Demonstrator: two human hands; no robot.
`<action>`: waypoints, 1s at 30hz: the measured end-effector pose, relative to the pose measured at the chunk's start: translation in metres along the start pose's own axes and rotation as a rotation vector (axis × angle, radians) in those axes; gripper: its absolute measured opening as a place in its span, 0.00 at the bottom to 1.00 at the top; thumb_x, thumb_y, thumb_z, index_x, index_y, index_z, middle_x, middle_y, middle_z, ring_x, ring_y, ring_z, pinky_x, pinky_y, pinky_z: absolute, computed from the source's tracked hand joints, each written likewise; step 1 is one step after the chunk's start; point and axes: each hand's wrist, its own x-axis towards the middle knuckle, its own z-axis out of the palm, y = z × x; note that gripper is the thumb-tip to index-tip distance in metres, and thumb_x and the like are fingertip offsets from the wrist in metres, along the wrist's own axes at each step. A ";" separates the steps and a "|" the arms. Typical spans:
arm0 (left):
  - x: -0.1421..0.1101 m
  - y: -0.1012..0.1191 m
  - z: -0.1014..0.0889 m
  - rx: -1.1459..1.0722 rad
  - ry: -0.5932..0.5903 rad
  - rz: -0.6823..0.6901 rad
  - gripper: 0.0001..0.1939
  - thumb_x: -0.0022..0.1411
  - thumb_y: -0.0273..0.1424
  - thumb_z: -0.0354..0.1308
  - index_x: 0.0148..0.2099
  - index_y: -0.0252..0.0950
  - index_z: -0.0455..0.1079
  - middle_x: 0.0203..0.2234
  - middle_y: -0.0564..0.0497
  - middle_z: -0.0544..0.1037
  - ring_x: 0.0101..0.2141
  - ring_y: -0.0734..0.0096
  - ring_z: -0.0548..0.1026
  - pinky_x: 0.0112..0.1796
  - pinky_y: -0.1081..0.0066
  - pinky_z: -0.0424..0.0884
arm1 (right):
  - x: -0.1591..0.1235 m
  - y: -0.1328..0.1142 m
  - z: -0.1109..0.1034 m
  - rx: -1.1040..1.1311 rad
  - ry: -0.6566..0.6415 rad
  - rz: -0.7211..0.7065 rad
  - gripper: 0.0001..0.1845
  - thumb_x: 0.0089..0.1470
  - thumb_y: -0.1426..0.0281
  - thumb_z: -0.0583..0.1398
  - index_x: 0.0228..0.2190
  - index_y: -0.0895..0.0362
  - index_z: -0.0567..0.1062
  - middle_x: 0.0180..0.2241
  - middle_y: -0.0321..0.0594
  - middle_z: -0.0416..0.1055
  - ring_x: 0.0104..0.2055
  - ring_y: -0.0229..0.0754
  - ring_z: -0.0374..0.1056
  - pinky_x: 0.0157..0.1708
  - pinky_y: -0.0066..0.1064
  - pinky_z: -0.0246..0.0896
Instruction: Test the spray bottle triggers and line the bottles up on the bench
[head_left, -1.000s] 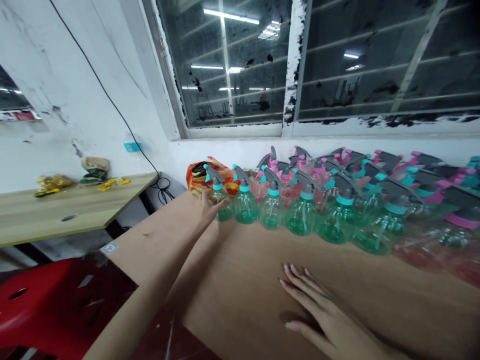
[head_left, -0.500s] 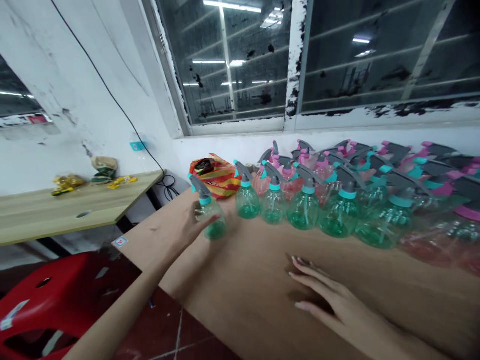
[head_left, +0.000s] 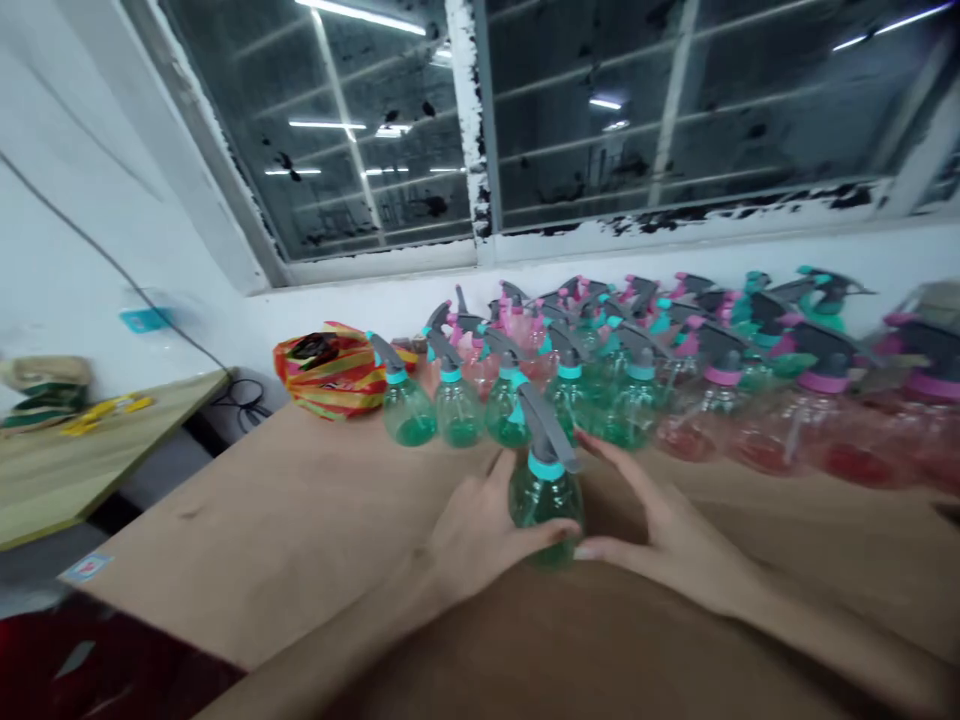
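A clear green spray bottle (head_left: 546,497) with a turquoise collar and a grey and turquoise trigger head is in front of me, a little tilted. My left hand (head_left: 480,525) is wrapped around its left side, thumb across the front. To the right of the bottle, my right hand (head_left: 660,525) is open and curved, with thumb and fingers apart. Its thumb tip comes close to the bottle's lower right side; whether it touches I cannot tell. Behind both hands, a row of similar green spray bottles (head_left: 410,412) stands on the brown table (head_left: 300,520).
Pink spray bottles (head_left: 772,430) stand at the right and behind the green ones. A red and yellow striped bag (head_left: 334,375) lies at the row's left end. Farther left are a wooden desk (head_left: 150,440) and part of a red stool (head_left: 112,660). A window rises behind.
My left hand has brought the spray bottle from the row's left end to the middle, close to me. My right hand has risen from the tabletop to the bottle's side. The view has turned right.
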 end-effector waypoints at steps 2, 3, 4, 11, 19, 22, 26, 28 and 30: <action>0.012 0.018 0.017 -0.015 -0.058 0.053 0.31 0.52 0.49 0.65 0.52 0.38 0.64 0.44 0.44 0.76 0.44 0.46 0.75 0.43 0.51 0.71 | 0.000 0.003 -0.012 0.040 0.076 -0.016 0.49 0.46 0.52 0.63 0.62 0.55 0.49 0.63 0.51 0.54 0.64 0.55 0.52 0.59 0.54 0.52; 0.017 0.026 0.024 -0.033 -0.076 0.086 0.31 0.52 0.48 0.65 0.52 0.37 0.64 0.44 0.43 0.75 0.44 0.47 0.75 0.43 0.52 0.71 | 0.001 0.004 -0.018 0.066 0.116 -0.028 0.47 0.46 0.52 0.63 0.61 0.55 0.51 0.62 0.52 0.57 0.62 0.56 0.56 0.58 0.53 0.54; 0.022 0.034 0.031 -0.053 -0.089 0.123 0.31 0.51 0.47 0.66 0.52 0.37 0.64 0.45 0.43 0.75 0.45 0.48 0.74 0.44 0.52 0.71 | 0.001 0.004 -0.022 0.095 0.155 -0.038 0.45 0.46 0.53 0.63 0.60 0.56 0.53 0.59 0.52 0.61 0.59 0.56 0.60 0.55 0.53 0.58; 0.037 0.059 0.066 -0.070 -0.077 0.275 0.34 0.47 0.46 0.71 0.52 0.39 0.65 0.48 0.44 0.74 0.48 0.49 0.72 0.48 0.53 0.69 | 0.007 0.003 -0.037 0.226 0.334 -0.014 0.22 0.50 0.58 0.62 0.46 0.54 0.70 0.44 0.43 0.73 0.44 0.48 0.71 0.44 0.43 0.67; 0.035 0.043 0.058 -0.005 -0.129 0.295 0.32 0.56 0.50 0.62 0.55 0.36 0.61 0.48 0.42 0.73 0.49 0.49 0.72 0.48 0.53 0.68 | 0.014 0.013 -0.033 0.242 0.322 -0.031 0.19 0.54 0.65 0.57 0.49 0.49 0.70 0.27 0.35 0.72 0.31 0.44 0.71 0.32 0.36 0.69; 0.033 0.027 0.051 -0.033 -0.176 0.318 0.25 0.63 0.47 0.57 0.56 0.40 0.60 0.50 0.45 0.71 0.51 0.54 0.71 0.49 0.56 0.68 | 0.015 0.016 -0.037 0.211 0.282 -0.001 0.17 0.54 0.61 0.56 0.46 0.49 0.72 0.23 0.33 0.69 0.23 0.41 0.66 0.24 0.34 0.67; 0.030 0.000 0.054 0.011 -0.159 0.281 0.20 0.66 0.41 0.55 0.57 0.41 0.59 0.50 0.46 0.70 0.51 0.56 0.70 0.51 0.56 0.66 | 0.017 0.019 -0.043 0.205 0.259 -0.020 0.14 0.54 0.58 0.57 0.39 0.51 0.74 0.27 0.37 0.73 0.31 0.44 0.71 0.32 0.36 0.69; 0.030 -0.012 0.060 0.046 -0.150 0.279 0.20 0.65 0.39 0.56 0.56 0.40 0.59 0.51 0.45 0.70 0.53 0.57 0.68 0.52 0.55 0.65 | 0.020 0.020 -0.046 0.202 0.239 -0.011 0.16 0.54 0.58 0.57 0.41 0.50 0.74 0.29 0.38 0.74 0.33 0.46 0.72 0.35 0.39 0.70; 0.030 -0.021 0.066 0.086 -0.150 0.295 0.21 0.63 0.36 0.57 0.56 0.39 0.59 0.53 0.44 0.68 0.55 0.56 0.66 0.53 0.55 0.63 | 0.022 0.021 -0.049 0.218 0.204 0.007 0.19 0.54 0.58 0.58 0.47 0.49 0.72 0.33 0.39 0.75 0.38 0.48 0.73 0.40 0.42 0.70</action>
